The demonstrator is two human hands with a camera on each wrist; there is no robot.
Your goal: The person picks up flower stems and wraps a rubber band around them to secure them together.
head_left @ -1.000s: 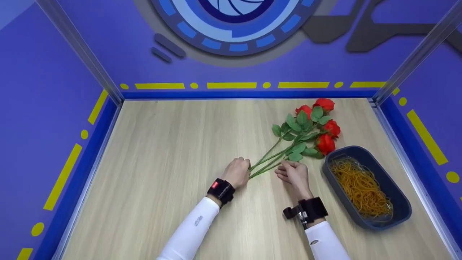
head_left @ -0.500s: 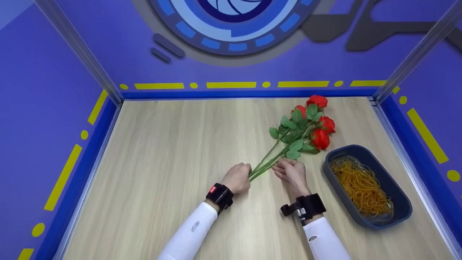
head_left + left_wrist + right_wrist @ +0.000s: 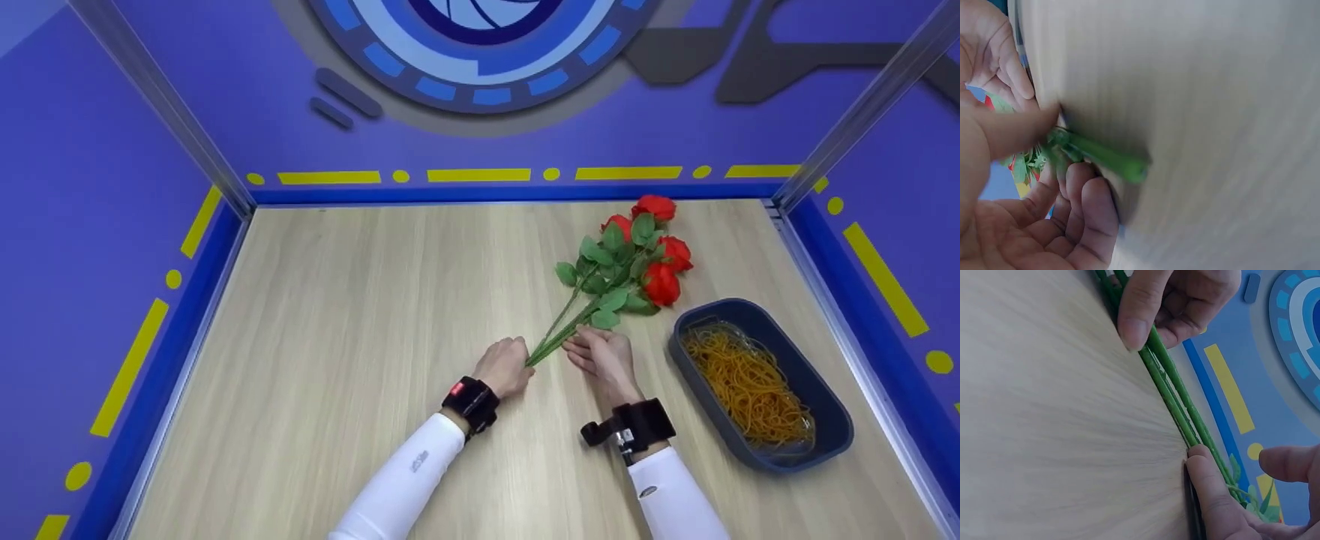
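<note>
Several red roses [image 3: 663, 283] with green leaves lie slanting across the table, blooms toward the back right. My left hand [image 3: 504, 366] grips the lower ends of their green stems [image 3: 556, 343]. In the left wrist view, one cut stem end [image 3: 1133, 170] sticks out past the left thumb and curled fingers. Higher up, my right hand [image 3: 606, 358] touches the stems from the right. The right wrist view shows its index finger [image 3: 1210, 486] against the stems, with the thumb held apart from them.
To the right stands a dark grey bin [image 3: 686, 367] holding a clear container of many tan rubber bands [image 3: 750, 386]. The wooden table [image 3: 360, 315] is bounded by blue panels [image 3: 480, 154] at the back and both sides.
The blooms have shifted slightly left and back, and the stems lie closer together. My left hand has moved a little right, and the right hand slightly left along with the stems.
</note>
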